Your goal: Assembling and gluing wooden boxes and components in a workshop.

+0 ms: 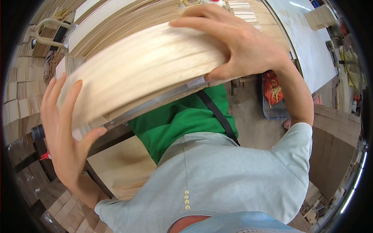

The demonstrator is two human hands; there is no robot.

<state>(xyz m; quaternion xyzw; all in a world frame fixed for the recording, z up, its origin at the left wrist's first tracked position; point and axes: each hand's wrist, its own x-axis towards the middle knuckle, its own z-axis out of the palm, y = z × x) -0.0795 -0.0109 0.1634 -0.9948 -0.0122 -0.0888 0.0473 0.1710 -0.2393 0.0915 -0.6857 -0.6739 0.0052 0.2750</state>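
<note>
Across the upper middle of the frame we hold a stack of pale wood boards point(143, 66). Our left hand point(64, 132) clasps its lower-left end, fingers spread; our right hand point(241, 42) grips its upper-right end.

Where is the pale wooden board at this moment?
In the head view, the pale wooden board is upper centre, held between the left hand and right hand, above the green apron.

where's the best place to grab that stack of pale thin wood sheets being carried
Probably at its two short ends, one hand coming in from each side. The stack of pale thin wood sheets is long, flat and layered, so gripping across the end edges clamps the layers together. That is how it is held: the left hand wraps the near-left end, the right hand the far-right end.
</note>
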